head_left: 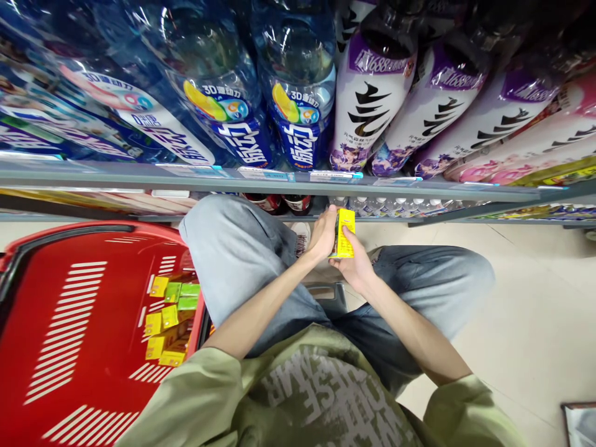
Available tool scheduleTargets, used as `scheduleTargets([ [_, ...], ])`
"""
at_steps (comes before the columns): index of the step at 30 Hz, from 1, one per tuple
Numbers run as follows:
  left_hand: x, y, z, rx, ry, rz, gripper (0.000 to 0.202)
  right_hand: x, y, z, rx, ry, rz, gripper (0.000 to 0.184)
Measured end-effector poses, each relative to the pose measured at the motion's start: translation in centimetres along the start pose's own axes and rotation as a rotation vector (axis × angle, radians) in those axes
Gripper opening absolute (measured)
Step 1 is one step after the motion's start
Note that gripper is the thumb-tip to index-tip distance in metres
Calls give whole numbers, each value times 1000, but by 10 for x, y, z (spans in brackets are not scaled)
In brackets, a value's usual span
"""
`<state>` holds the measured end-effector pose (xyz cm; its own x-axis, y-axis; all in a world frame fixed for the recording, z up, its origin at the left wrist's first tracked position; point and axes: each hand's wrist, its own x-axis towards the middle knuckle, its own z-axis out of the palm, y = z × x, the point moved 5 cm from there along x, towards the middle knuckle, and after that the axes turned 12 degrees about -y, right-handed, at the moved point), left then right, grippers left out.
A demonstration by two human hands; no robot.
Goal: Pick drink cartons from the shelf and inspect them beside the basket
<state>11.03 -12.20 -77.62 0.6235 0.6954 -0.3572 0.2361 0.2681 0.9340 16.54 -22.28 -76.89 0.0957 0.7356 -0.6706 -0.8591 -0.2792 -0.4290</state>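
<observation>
A small yellow drink carton (pixel 346 233) is held between my two hands, above the gap between my knees. My left hand (pixel 322 234) lies along the carton's left side with its fingers pressed together. From below and to the right, my right hand (pixel 354 261) grips the same carton, its thumb on the printed front face. Several yellow cartons (pixel 156 347) and green cartons (pixel 189 303) lie in a red shopping basket (pixel 28 323) at my left.
In front runs a grey shelf edge (pixel 298 181) with price tags. Blue-labelled bottles (pixel 298 112) and white-and-purple bottles (pixel 367 105) stand on it. Small clear bottles (pixel 395 206) sit on the lower shelf. A grey stool (pixel 328 297) shows between my legs. Pale tiled floor (pixel 535 298) lies at right.
</observation>
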Motion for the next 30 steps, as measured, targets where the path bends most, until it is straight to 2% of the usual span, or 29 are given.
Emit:
scheduleTargets([
  [4,4,-2,-4,-99,50,44,55,-3,-3,4,43,-45,-9,27],
  [9,7,7,-4,-575,47,62,48,-10,-4,13,87,-192,31,38],
  [13,2,22,-3,-776,11,90,33,-13,0,15,78,-277,78,41],
  [24,-3,24,1,-798,-137,177,26,-9,0,11,-11,-318,43,50],
  [30,-5,28,-3,-809,-64,126,28,-15,-2,17,-89,-244,-34,46],
])
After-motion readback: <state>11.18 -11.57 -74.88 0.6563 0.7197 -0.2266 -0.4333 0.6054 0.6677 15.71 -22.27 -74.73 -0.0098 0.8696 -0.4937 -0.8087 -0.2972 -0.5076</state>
